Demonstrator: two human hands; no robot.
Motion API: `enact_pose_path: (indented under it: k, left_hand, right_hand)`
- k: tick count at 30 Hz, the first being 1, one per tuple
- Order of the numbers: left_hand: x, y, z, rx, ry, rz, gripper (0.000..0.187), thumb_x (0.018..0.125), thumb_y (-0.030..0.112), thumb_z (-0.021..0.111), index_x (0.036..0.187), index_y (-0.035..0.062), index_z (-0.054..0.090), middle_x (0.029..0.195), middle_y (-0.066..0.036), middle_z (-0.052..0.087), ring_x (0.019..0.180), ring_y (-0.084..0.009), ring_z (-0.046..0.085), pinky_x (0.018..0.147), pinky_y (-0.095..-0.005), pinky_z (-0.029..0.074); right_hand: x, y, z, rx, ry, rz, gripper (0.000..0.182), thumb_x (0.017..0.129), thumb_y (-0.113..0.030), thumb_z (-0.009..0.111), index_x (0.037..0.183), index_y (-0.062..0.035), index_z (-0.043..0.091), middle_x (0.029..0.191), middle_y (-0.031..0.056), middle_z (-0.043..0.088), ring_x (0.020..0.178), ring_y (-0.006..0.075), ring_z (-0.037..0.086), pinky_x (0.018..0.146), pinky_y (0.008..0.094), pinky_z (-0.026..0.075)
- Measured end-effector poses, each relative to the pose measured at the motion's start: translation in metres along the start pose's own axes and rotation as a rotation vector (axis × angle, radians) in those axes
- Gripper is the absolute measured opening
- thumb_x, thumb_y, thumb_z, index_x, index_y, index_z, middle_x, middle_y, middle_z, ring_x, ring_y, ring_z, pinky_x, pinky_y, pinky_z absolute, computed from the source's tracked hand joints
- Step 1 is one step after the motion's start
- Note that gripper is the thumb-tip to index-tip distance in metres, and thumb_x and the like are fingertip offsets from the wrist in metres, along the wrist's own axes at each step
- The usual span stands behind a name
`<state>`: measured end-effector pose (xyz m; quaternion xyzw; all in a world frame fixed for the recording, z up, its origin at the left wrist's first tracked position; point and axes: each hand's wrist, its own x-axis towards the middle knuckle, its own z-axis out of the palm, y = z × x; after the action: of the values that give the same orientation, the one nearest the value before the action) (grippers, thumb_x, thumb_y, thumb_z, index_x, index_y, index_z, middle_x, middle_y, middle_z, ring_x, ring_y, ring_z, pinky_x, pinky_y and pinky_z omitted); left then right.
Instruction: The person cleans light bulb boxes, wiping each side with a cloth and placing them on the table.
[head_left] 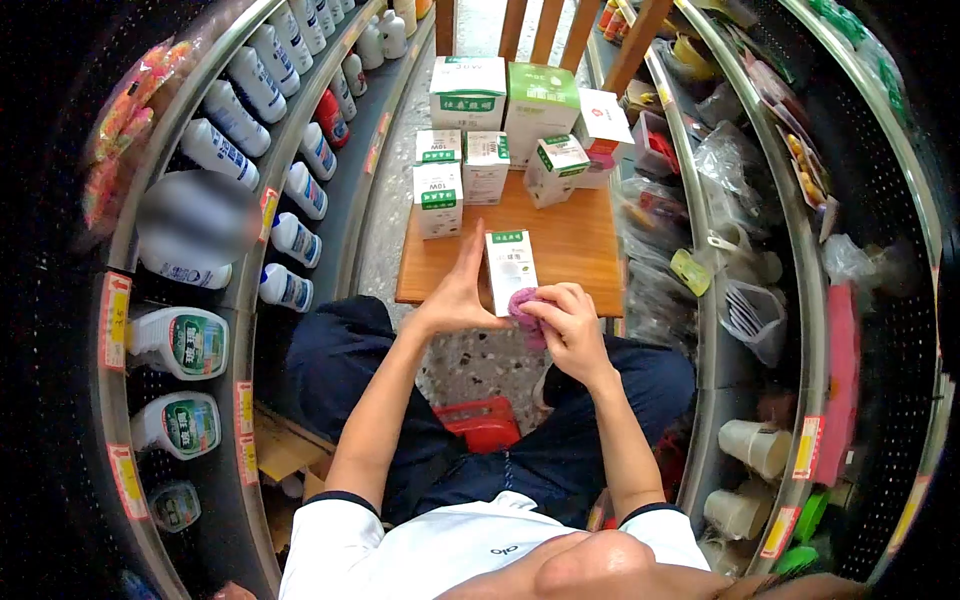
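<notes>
A white box with a green top band (508, 262) is at the front part of a wooden stool or chair seat (590, 250). My left hand (462, 290) lies along the box's left side, thumb under its lower edge and fingers stretched upward. In my right hand (568, 322) a pink-purple cloth (526, 312) is pinched against the box's lower right corner. Behind stand several small white-and-green boxes (437, 200), a larger white-and-green box (467, 90), a green-topped box (541, 100) and a white-and-red box (603, 125).
Shelves with white bottles (235, 115) and green-labelled bottles (190, 343) rise on the left. Shelves on the right carry plastic-wrapped goods (725, 160) and cups (755, 447). A red object (480, 422) lies between my legs. Wooden slats (547, 30) stand behind the boxes.
</notes>
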<state>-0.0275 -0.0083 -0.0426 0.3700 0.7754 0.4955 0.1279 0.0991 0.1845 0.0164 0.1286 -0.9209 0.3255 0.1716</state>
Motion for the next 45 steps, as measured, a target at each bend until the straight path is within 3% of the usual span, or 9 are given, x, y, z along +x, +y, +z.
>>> enact_pose_path:
  k: [4,7,17,21,42,45]
  left_hand:
    - [0.002,-0.004,0.003,0.015,0.022,0.034,0.15,0.051,0.032,0.094,0.157,0.0051,-0.008,0.16,-0.028,0.012,0.15,-0.0411,0.017,0.122,-0.0451,0.021]
    - [0.003,-0.007,0.004,-0.013,0.022,0.029,0.155,0.047,0.039,0.096,0.158,0.0027,-0.005,0.163,-0.025,0.008,0.151,-0.0388,0.012,0.123,-0.0453,0.016]
    - [0.004,0.002,0.001,-0.011,-0.004,-0.02,0.149,0.049,0.031,0.093,0.158,0.0078,-0.006,0.159,-0.027,0.013,0.149,-0.0429,0.017,0.121,-0.0481,0.024]
    - [0.004,0.003,0.003,-0.024,0.004,-0.023,0.148,0.05,0.031,0.092,0.158,0.007,-0.006,0.159,-0.027,0.014,0.149,-0.0425,0.017,0.121,-0.0475,0.024]
    - [0.001,0.003,0.004,0.009,0.035,-0.014,0.145,0.053,0.031,0.092,0.158,0.0042,-0.004,0.157,-0.03,0.018,0.148,-0.0433,0.02,0.121,-0.0461,0.024]
    - [0.0,0.005,0.006,-0.004,0.052,-0.005,0.146,0.052,0.031,0.093,0.158,0.0038,-0.004,0.157,-0.03,0.018,0.148,-0.0435,0.021,0.121,-0.0466,0.024]
  right_hand:
    - [0.013,0.01,0.003,-0.066,-0.031,-0.006,0.029,0.077,-0.001,0.065,0.103,-0.0113,0.071,0.109,0.0059,0.065,0.105,0.0292,0.058,0.087,0.0417,0.043]
    - [0.031,0.017,0.005,-0.08,-0.043,0.005,0.028,0.077,-0.003,0.064,0.103,-0.0115,0.07,0.109,0.0054,0.065,0.105,0.0301,0.058,0.086,0.0431,0.044]
    - [0.085,0.048,0.031,-0.091,0.084,0.047,0.028,0.078,-0.002,0.062,0.101,-0.0104,0.076,0.107,0.0081,0.068,0.107,0.0326,0.058,0.09,0.0437,0.046]
    - [0.079,0.051,0.036,-0.054,0.136,0.056,0.026,0.078,-0.001,0.062,0.099,-0.0094,0.076,0.106,0.0086,0.069,0.105,0.0328,0.059,0.089,0.0427,0.047]
    - [-0.018,-0.01,-0.023,0.017,-0.199,0.084,0.032,0.074,0.0,0.065,0.103,-0.0104,0.07,0.11,0.0062,0.065,0.108,0.0295,0.057,0.09,0.0413,0.043]
    - [-0.007,-0.016,-0.016,-0.003,-0.064,0.042,0.035,0.073,0.001,0.065,0.105,-0.0112,0.07,0.111,0.0055,0.065,0.109,0.0296,0.056,0.09,0.0413,0.043]
